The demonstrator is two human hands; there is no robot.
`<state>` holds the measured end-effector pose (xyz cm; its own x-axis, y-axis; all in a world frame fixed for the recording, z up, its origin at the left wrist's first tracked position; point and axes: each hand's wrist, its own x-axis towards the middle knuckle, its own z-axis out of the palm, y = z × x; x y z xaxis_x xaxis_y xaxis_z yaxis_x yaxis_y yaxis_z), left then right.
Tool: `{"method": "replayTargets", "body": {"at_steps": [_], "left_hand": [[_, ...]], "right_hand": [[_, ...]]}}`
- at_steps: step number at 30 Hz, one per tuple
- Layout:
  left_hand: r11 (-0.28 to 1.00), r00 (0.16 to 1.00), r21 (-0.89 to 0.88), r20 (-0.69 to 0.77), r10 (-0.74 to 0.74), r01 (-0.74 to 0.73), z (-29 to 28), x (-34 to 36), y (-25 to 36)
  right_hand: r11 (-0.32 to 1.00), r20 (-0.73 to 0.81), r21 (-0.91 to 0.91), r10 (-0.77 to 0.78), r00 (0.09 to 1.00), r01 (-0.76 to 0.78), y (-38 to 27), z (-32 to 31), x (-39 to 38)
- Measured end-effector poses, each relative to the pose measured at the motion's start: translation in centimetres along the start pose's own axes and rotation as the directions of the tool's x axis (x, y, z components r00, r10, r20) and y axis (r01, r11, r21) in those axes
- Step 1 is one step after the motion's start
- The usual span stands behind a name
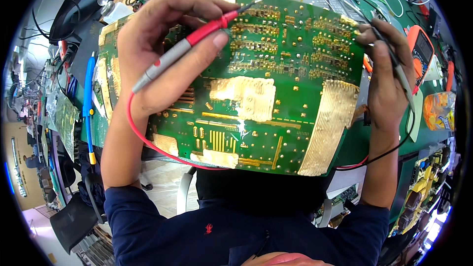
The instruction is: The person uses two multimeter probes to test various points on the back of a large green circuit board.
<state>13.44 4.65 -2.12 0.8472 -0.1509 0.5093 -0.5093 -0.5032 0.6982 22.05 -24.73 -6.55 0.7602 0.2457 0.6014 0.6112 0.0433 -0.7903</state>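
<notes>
A large green circuit board with gold pads and rows of small parts is held up in front of me, tilted. My left hand pinches a red and grey multimeter probe between thumb and fingers. That probe's metal tip lies near the board's upper edge, but whether it touches is unclear. At the board's right edge, my right hand holds a black and grey probe, its tip pointing toward the upper right corner. A red lead and a black lead trail below the board.
An orange multimeter stands to the right, with a jar with orange contents beyond it. A blue pen-shaped tool lies left of the board. More circuit boards fill the lower right. A black chair stands at lower left.
</notes>
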Motion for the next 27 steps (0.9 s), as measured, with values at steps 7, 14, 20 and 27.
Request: {"method": "replayTargets", "body": {"at_steps": [7, 14, 20, 27], "left_hand": [[0.98, 0.979, 0.019, -0.04, 0.198, -0.197, -0.5, -0.5, -0.2], [0.912, 0.929, 0.18, 0.084, 0.36, -0.369, -0.5, -0.5, 0.0], [0.905, 0.914, 0.149, 0.144, 0.378, -0.398, 0.1, -0.1, 0.3], [0.91, 0.917, 0.162, 0.189, 0.352, -0.382, 0.1, -0.2, 0.0]], "right_hand": [[0.996, 0.025, -0.086, -0.011, 1.0, 0.013, -0.5, -0.7, -0.3], [0.973, 0.094, -0.165, -0.146, 0.985, 0.16, -0.7, -0.8, -0.2], [0.955, 0.01, -0.277, -0.107, 0.994, 0.105, -2.2, -0.8, -0.4], [0.968, 0.202, -0.236, -0.041, 0.979, 0.09, -3.9, 2.5, 3.5]]}}
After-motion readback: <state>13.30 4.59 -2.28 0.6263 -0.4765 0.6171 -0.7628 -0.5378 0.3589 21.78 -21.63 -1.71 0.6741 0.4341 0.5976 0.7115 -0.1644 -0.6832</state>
